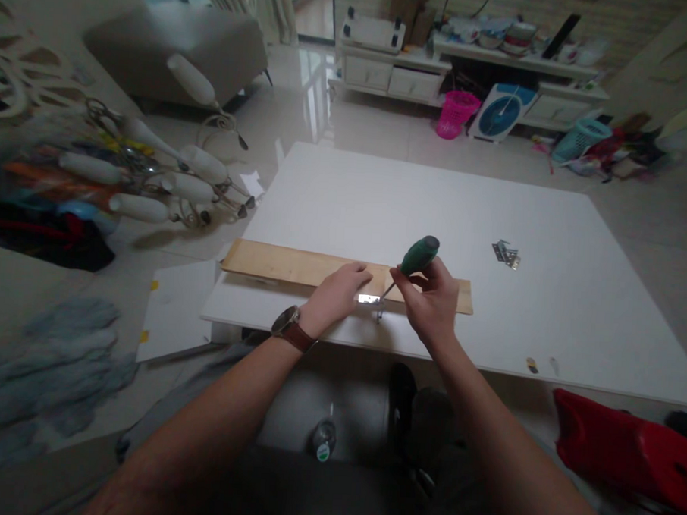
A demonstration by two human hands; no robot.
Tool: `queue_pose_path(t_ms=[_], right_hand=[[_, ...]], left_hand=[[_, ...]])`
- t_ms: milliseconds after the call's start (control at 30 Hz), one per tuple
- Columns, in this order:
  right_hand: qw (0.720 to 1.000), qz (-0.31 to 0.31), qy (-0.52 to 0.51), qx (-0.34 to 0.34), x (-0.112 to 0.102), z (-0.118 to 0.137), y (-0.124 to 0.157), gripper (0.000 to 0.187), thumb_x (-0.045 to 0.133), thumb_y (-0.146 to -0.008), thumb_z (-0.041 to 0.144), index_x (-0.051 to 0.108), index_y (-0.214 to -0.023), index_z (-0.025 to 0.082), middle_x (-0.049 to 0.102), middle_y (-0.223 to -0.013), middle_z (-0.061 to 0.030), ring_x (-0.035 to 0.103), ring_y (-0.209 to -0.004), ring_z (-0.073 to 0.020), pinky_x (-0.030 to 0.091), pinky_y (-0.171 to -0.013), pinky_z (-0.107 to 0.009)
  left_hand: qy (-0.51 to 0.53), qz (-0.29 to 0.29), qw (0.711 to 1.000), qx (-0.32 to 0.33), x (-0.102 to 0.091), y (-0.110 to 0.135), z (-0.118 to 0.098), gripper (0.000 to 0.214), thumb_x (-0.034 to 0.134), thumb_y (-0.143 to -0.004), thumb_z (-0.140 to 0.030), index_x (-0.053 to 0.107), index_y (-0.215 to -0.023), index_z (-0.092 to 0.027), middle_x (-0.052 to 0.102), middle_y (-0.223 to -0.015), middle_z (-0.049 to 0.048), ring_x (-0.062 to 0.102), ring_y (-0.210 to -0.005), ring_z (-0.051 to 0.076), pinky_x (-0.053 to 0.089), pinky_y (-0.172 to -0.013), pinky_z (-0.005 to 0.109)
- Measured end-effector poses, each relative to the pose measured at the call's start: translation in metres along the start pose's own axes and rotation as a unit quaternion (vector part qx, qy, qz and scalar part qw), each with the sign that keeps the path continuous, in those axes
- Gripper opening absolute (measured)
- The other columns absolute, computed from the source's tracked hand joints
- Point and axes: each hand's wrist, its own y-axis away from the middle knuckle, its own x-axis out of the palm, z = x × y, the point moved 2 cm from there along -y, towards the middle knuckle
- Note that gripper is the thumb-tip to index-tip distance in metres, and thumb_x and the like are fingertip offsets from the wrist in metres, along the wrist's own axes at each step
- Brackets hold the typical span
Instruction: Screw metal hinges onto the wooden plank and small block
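A long pale wooden board [286, 263] lies along the near side of a large white tabletop panel [437, 197]. My left hand [337, 291] is closed over the board, its fingertips on the wood beside a small shiny metal bracket [369, 299] at the board's near edge. My right hand [433, 299] grips a screwdriver [419, 255] with a green handle. The screwdriver is tilted, its tip down at the right end of the bracket. A small metal piece [380, 316], too small to name surely, is just below the tip.
Several metal brackets [506, 254] lie in a pile to the right on the panel. Two small items are near its front edge. A red plastic object [625, 448] is at lower right, a bottle [324, 439] below the panel, and a lamp fixture [190, 186] on the left floor.
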Motion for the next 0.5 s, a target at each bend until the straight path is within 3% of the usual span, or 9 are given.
queue_pose_path(t_ms=[500], right_hand=[[1.0, 0.025, -0.007, 0.003, 0.0027, -0.0015, -0.0001, 0.019, 0.081, -0.084, 0.035, 0.068, -0.092, 0.024, 0.072, -0.084, 0.001, 0.071, -0.08, -0.0177, 0.068, -0.074, -0.035]], left_hand=[[0.01, 0.001, 1.0, -0.002, 0.0026, 0.0002, 0.0045, 0.039, 0.052, -0.088, 0.0, 0.07, -0.117, -0.02, 0.064, -0.148, 0.0131, 0.058, -0.141, 0.026, 0.051, -0.12, 0.045]])
